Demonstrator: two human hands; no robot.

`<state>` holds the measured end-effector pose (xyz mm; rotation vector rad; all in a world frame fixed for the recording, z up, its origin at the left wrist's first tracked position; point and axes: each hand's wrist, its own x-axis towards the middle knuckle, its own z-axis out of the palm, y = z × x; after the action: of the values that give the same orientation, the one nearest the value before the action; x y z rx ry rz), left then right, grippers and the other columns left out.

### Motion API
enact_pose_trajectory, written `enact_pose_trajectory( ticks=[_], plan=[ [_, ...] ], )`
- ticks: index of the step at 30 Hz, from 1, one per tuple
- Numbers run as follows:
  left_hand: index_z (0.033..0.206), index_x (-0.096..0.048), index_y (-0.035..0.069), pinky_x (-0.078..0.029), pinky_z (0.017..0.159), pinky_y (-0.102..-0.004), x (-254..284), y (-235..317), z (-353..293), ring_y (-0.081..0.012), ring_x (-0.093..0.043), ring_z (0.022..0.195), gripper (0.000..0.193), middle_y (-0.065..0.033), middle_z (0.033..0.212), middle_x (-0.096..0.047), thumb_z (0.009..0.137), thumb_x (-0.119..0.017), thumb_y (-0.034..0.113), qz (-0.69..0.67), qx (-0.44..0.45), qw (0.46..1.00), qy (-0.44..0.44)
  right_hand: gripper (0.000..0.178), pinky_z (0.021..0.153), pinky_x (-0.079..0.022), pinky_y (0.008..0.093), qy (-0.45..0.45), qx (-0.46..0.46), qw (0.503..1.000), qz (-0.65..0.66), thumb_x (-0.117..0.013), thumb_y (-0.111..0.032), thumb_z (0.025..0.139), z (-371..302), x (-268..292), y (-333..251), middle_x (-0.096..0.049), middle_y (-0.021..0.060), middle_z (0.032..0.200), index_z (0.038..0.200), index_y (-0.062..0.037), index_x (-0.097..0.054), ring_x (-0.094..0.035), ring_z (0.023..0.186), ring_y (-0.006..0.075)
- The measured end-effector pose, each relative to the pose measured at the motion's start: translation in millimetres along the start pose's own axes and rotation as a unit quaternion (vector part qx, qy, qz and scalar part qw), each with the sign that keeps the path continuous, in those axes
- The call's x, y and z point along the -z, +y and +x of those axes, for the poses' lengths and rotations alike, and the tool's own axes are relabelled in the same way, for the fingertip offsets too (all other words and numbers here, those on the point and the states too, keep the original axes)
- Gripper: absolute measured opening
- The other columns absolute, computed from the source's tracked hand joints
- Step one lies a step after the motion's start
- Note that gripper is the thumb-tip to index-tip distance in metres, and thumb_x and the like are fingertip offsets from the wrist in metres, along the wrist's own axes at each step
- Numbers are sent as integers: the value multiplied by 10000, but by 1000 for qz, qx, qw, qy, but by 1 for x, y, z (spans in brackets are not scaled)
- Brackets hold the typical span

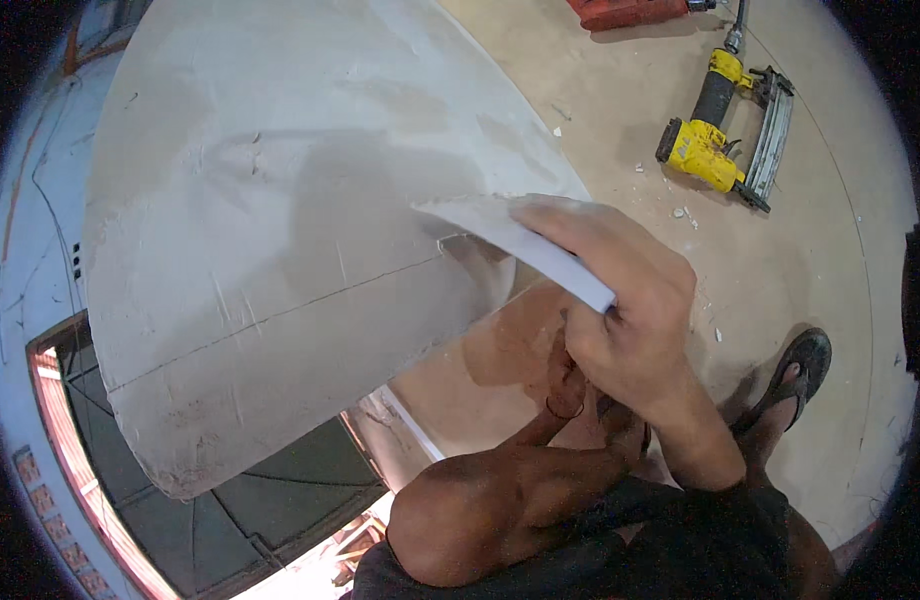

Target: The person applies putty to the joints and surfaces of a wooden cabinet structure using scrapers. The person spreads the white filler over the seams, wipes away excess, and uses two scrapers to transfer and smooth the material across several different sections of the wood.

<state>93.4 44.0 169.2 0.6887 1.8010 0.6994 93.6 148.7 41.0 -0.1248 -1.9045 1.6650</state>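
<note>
White sheet material, stiff and thin-edged, probably plasterboard: large white board (pixel 230 250) fills the left half of the view, running from the top edge down to a rounded, scuffed corner at lower left. Faint scratches and grey smears on its face. Dark line (pixel 280 317) crosses the board from its left edge to a notch near the right hand (pixel 635 285).

Right hand is closed on a white piece (pixel 550 255), thumb near its lower end, fingers over the upper face. Piece slants across the right part of the board, narrowing to a tip at its left; cannot tell whether it is joined to the board or separate.

Left hand (pixel 570 372) sits lower, under and just left of the right one, partly hidden; thin wristband (pixel 565 409) at the wrist. Its grip cannot be made out.

Tan floor (pixel 830 260) to the right, white chips (pixel 680 213) scattered on it. Yellow-and-black pneumatic nailer (pixel 720 130) lies there at upper right, silver magazine outward, hose fitting attached. Red tool (pixel 635 12) beyond it, cut off by the top edge. Black sandal (pixel 808 358) on the wearer's right foot. Pale blue wall (pixel 45 190) at far left.
</note>
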Motion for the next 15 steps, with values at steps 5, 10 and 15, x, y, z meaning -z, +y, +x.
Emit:
enact_pose_trajectory(
  ticks=[5, 10, 15],
  plan=[
    [1061, -504, 58, -343, 925, -323, -11, 4, -7, -236, -528, 939, 319, -117, 1004, -541, 751, -502, 135, 34, -6, 999, 6, 385, 729, -472, 314, -83, 25, 996, 29, -440, 85, 572, -2, 9, -8, -611, 156, 870, 912, 11, -603, -605, 798, 285],
    [1182, -421, 46, -220, 1013, -376, -32, -35, -1, -238, -409, 1135, 413, -115, 1212, -436, 776, -424, 122, 50, -46, 986, -154, 289, 677, -489, 348, -114, 87, 989, -39, -592, -140, 662, -35, 14, -13, -597, 154, 879, 914, 3, -596, -601, 792, 282],
    [1032, -528, 69, -237, 1007, -354, -1, -9, -10, -219, -490, 1029, 304, -92, 1040, -542, 737, -485, 124, -82, 12, 993, -89, 322, 708, -485, 348, -19, 51, 996, -77, -548, -108, 666, -18, 14, -22, -589, 167, 896, 955, 29, -573, -593, 828, 287]
  ],
)
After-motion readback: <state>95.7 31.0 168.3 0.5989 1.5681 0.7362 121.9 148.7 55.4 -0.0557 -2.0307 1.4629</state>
